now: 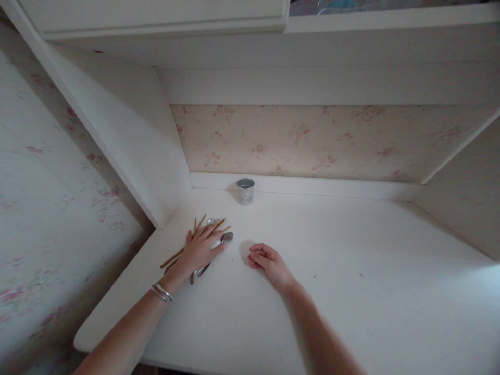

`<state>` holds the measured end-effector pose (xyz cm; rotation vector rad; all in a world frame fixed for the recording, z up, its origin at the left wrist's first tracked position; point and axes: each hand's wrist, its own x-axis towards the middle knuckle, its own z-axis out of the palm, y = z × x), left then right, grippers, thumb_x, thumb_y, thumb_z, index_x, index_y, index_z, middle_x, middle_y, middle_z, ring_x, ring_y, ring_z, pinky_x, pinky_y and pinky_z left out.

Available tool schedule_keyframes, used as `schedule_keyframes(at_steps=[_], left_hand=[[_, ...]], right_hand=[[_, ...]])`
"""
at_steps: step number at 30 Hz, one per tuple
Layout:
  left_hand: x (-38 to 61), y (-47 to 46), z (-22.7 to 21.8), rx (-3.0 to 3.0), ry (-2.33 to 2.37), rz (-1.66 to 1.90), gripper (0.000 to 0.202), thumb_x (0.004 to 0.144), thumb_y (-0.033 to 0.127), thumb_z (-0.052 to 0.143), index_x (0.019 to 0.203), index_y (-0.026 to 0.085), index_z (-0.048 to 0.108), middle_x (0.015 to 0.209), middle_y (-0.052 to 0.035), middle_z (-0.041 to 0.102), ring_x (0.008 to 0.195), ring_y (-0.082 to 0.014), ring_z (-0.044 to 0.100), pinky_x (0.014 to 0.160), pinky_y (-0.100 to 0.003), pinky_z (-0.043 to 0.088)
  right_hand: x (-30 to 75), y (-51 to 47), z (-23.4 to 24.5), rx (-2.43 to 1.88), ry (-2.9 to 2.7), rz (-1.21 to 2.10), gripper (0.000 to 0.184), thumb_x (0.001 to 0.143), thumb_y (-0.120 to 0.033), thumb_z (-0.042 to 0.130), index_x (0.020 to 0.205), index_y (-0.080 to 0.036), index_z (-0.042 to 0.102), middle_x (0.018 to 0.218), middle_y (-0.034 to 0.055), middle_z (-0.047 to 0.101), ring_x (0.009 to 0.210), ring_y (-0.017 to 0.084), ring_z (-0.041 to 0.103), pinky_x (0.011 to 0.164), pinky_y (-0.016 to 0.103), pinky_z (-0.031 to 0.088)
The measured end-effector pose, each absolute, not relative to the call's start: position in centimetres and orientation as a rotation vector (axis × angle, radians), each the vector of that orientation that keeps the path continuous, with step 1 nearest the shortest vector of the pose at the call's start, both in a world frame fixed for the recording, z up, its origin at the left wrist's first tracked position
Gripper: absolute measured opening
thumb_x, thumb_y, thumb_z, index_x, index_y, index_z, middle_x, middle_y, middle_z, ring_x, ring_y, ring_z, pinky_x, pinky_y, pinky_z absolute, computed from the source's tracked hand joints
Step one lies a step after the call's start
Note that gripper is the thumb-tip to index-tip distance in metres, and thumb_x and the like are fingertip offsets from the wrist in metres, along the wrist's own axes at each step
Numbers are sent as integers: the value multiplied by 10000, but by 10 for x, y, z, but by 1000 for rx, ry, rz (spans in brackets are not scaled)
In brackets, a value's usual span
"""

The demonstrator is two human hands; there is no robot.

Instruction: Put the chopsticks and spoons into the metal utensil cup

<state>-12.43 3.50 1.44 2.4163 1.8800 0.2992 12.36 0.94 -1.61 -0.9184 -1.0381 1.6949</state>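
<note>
We take this for a room in a home, though we cannot tell which. Flowered wallpaper (304, 136) shows above the back edge of the white desk (351, 234) and again past its left edge. The near left corner is rounded, and a white cupboard (156, 15) hangs overhead. Household spoons (227, 237) and sticks (172, 258) lie toward the left edge, a metal cup (245, 195) near the back.

**One cup (245, 196), sticks (172, 258) partly hidden**

From my feed I count two hands, left hand (201, 250) and right hand (270, 260); two wrist bands (164, 291); at left, at least four sticks, at least two spoons (227, 237).
</note>
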Motion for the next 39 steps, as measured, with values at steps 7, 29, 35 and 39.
schedule_keyframes(at_steps=[7,29,35,39], left_hand=[[-124,37,12,2410,1866,298,484,894,618,418,1325,427,524,1513,33,415,1405,-325,328,1126,-669,147],[-125,40,8,2386,1929,338,598,879,639,431,1418,381,423,1487,-48,447,1355,-318,399,1130,-618,196],[-124,38,10,2428,1914,330,520,876,640,435,1325,398,535,1470,-31,463,1353,-335,393,1123,-638,193],[-123,37,12,2417,1908,306,520,876,637,439,1345,423,509,1482,-29,446,1355,-345,387,1110,-664,189]], right_hand=[[123,8,-13,-947,-1039,1695,382,650,-450,817,865,-178,656,715,0,668,675,136,605,687,297,482],[123,7,-8,-950,-1061,1689,378,640,-464,815,841,-187,654,720,0,662,661,135,601,690,303,480],[123,6,-6,-949,-1065,1694,378,642,-454,814,847,-184,647,715,-1,662,658,136,597,695,305,471],[123,6,-6,-951,-1066,1696,375,640,-454,814,841,-185,646,716,-3,659,654,134,591,692,304,469]])
